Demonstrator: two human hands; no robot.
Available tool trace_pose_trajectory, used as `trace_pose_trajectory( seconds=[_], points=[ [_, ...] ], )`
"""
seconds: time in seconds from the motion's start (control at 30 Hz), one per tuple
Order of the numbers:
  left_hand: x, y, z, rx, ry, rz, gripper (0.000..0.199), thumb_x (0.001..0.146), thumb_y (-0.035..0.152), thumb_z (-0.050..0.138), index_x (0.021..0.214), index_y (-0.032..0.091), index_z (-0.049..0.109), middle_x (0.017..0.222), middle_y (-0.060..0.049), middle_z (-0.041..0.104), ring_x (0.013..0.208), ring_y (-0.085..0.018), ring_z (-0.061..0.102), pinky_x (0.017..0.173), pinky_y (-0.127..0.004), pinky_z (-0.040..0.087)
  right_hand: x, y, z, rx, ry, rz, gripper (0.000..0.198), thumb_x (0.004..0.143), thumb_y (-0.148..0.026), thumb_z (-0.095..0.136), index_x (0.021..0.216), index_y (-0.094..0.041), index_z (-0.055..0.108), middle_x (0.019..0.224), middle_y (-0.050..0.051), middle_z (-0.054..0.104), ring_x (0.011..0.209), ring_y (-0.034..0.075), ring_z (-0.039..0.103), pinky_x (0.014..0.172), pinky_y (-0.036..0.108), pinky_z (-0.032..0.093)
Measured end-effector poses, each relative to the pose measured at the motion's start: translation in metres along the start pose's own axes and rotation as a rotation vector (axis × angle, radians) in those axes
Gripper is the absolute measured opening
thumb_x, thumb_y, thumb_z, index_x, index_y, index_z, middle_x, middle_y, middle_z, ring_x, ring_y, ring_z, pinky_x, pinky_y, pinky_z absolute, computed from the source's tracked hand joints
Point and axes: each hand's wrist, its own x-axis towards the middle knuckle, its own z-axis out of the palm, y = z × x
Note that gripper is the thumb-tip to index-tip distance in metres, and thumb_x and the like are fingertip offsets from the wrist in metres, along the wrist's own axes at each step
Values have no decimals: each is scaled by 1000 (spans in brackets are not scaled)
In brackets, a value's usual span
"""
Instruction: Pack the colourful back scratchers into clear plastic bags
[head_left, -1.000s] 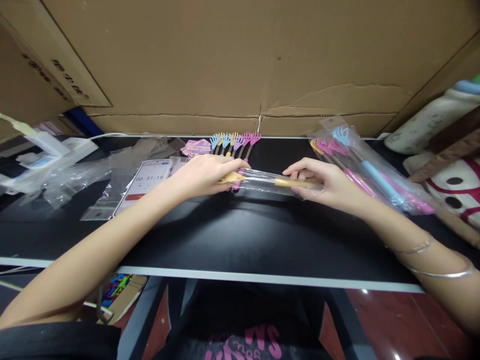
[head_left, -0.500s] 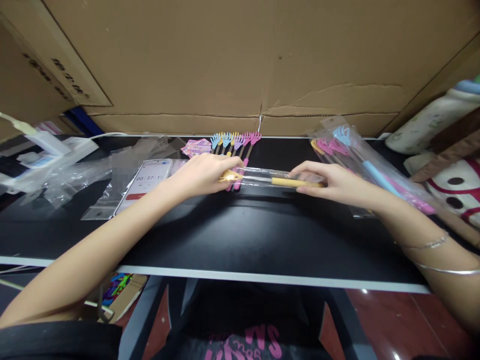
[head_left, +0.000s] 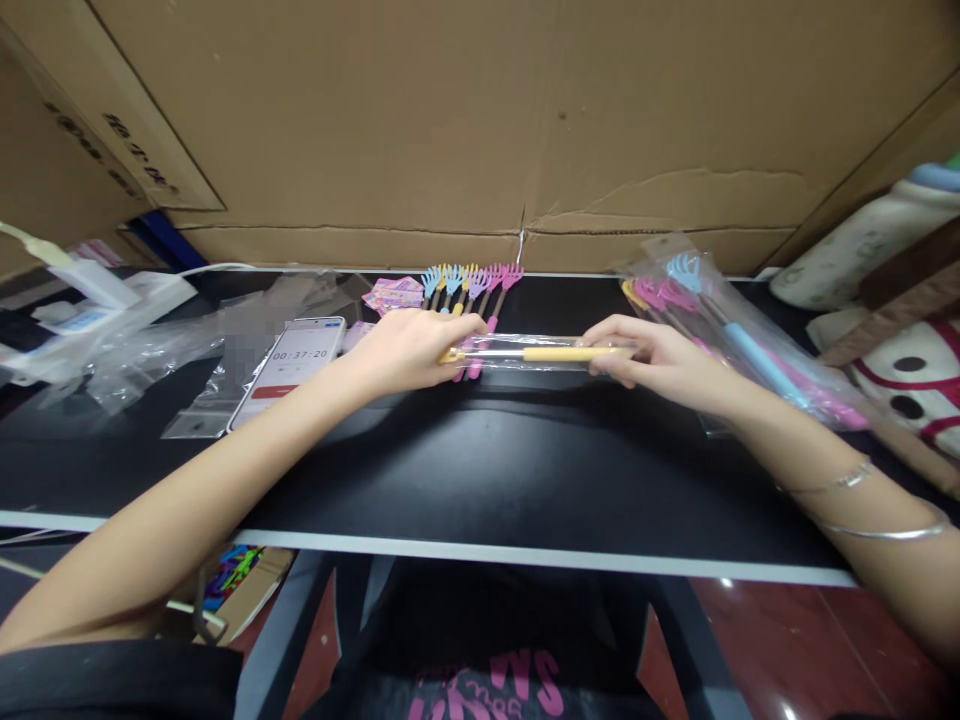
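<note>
A yellow-handled back scratcher (head_left: 562, 354) lies level in a clear plastic bag (head_left: 495, 341), stretched between my two hands above the black table. My left hand (head_left: 412, 350) is closed on the bag at the claw end, and its fingers cover most of the claw. At the handle end, my right hand (head_left: 656, 358) pinches the bag and the handle tip with thumb and fingers. Just beyond my left hand, several loose back scratchers (head_left: 480, 285) in blue, yellow, purple and pink lie fanned out. Bagged back scratchers (head_left: 757, 345) lie to the right of my right hand.
A phone (head_left: 292, 360) showing a running timer lies left, beside loose clear bags (head_left: 150, 345). Pink printed cards (head_left: 394, 294) sit by the loose scratchers. A cardboard wall (head_left: 465, 130) closes off the back. A white power strip (head_left: 105, 310) is far left, a pale bottle (head_left: 847, 240) far right.
The yellow scratcher has shifted left, its claw now mostly under my left hand. My right fingers have regripped at the handle end. The phone timer has advanced.
</note>
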Motion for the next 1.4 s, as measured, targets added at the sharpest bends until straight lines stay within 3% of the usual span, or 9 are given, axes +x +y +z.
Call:
trace_pose_trajectory(
  seconds=[0.2,0.4,0.77,1.13,1.27,1.4],
  points=[
    [0,1,4,41,45,24,38,87,40,61,123,28,62,88,0,75,76,-20,70,55,-24,30,-1,-4,13,36,-9,-14,34,85,-48,66,103,-19,60,75,2,69,52,10,52,51,25,42],
    [-1,3,2,35,80,1,40,87,42,60,125,29,62,88,0,76,73,-20,70,54,-25,28,0,-2,11,98,15,-5,37,84,-50,69,101,-19,60,67,0,64,53,11,55,52,25,46],
    [-1,-6,-8,20,101,-93,39,86,40,57,124,31,62,83,2,74,77,-20,70,55,-23,30,3,0,7,589,22,20,31,85,-46,69,105,-22,65,89,4,71,70,17,66,68,35,55],
    [-2,1,-4,12,90,-39,41,85,34,60,125,30,62,84,2,75,75,-18,69,58,-23,32,2,6,16,637,-12,100,35,82,-50,74,96,-23,57,79,0,69,68,14,64,65,30,52],
    [-2,3,-3,22,77,-34,39,87,35,59,126,29,62,86,1,75,74,-18,69,58,-23,32,1,5,18,665,-38,100,45,80,-53,75,111,-24,58,82,1,70,70,15,65,67,31,53],
    [-2,2,1,10,74,-14,39,89,41,57,125,29,62,88,-1,76,76,-19,70,58,-23,33,0,5,18,692,-171,112,53,86,-58,66,124,-22,59,104,9,73,80,20,70,76,38,56]
  ],
)
